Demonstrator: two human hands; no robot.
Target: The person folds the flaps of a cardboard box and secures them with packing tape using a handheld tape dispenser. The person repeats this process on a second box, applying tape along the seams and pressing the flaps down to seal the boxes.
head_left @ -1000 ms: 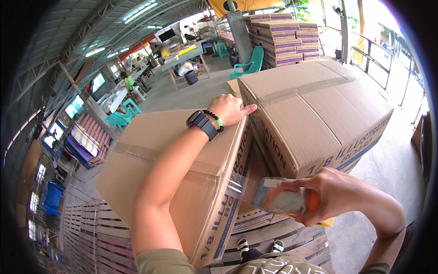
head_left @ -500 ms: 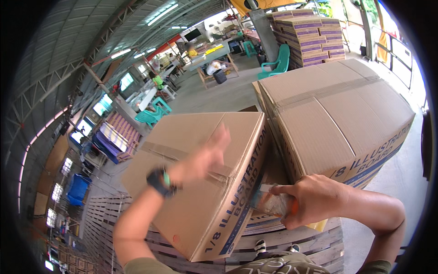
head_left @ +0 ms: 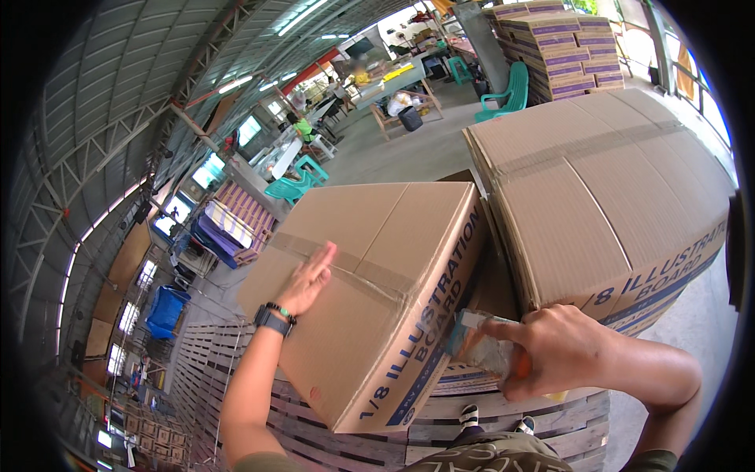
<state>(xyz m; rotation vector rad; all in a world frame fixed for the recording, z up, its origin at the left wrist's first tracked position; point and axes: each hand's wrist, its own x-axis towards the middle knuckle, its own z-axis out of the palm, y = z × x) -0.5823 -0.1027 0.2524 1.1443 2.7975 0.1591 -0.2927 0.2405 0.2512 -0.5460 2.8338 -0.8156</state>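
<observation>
One box (head_left: 346, 216) bore a taped top.
The left hand (head_left: 305, 288), open and empty, lay over it; the right hand (head_left: 562, 346) gripped a tape dispenser (head_left: 489, 352) alongside.

Metal roofing (head_left: 118, 86) lies at ten o'clock, a lit tube lamp (head_left: 302, 20) at eleven, a worktable (head_left: 376, 95) on grey floor (head_left: 358, 157) at twelve.

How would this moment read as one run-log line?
left hand: open, at taped top of left carton | right hand: gripping tape dispenser beside that carton | nearby: right carton, taped across top
</observation>
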